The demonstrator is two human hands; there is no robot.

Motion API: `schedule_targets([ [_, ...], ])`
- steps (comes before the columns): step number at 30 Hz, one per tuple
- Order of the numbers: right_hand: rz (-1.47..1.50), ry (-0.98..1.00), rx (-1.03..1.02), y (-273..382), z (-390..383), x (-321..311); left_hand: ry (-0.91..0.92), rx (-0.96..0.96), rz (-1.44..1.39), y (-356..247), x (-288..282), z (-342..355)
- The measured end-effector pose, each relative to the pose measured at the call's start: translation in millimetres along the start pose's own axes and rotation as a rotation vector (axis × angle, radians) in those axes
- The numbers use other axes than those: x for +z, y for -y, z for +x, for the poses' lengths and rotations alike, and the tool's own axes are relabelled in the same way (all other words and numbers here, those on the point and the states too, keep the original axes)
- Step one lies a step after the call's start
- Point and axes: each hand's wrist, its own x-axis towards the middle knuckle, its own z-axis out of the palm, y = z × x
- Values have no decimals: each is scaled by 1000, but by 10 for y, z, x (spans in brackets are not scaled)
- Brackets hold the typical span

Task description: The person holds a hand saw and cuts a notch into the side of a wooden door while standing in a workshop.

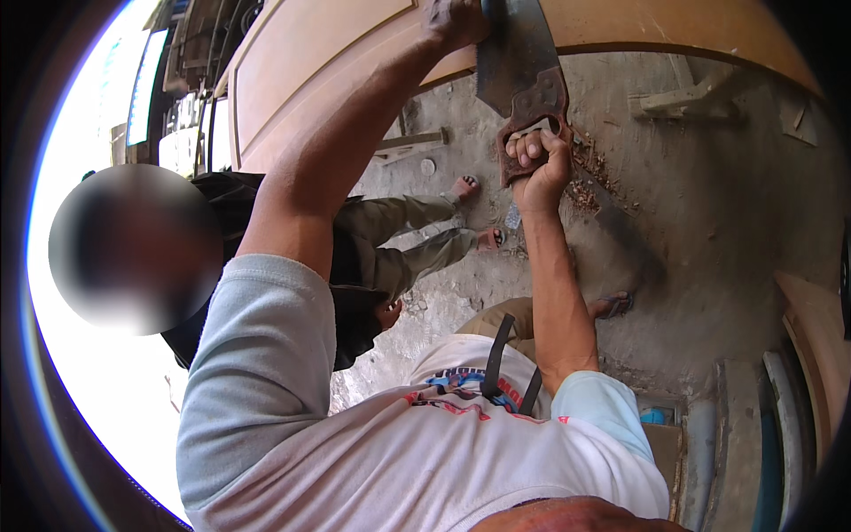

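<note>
My right hand (541,158) is closed around the dark wooden handle (554,89) of a handsaw, low in the upper middle of the view. The saw's wide metal blade (510,53) extends upward over the edge of a large tan wooden panel (328,62) with grooved lines. My left hand (454,22) is at the top edge of the view on the panel, just left of the blade, with fingers curled; what they grip is partly hidden.
Another person (399,257) in a dark top stands close on my left. Sawdust and chips (585,186) lie on the dusty floor (709,222). Wooden trestle pieces (674,105) are under the panel; boards (736,443) stand at lower right.
</note>
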Motion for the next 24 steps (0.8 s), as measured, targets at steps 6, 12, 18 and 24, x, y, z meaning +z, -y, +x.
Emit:
schedule_targets([
  [6, -3, 18, -2, 48, 24, 117, 211, 93, 288, 79, 13, -218],
  [12, -14, 96, 10, 226, 109, 131, 101, -88, 39, 107, -68, 127],
  [18, -73, -61, 58, 595, -563, -212, 236, -106, 28, -39, 4, 168],
  [24, -67, -149, 164, 818, -1443, -536, 307, -194, 115, 135, -132, 103],
])
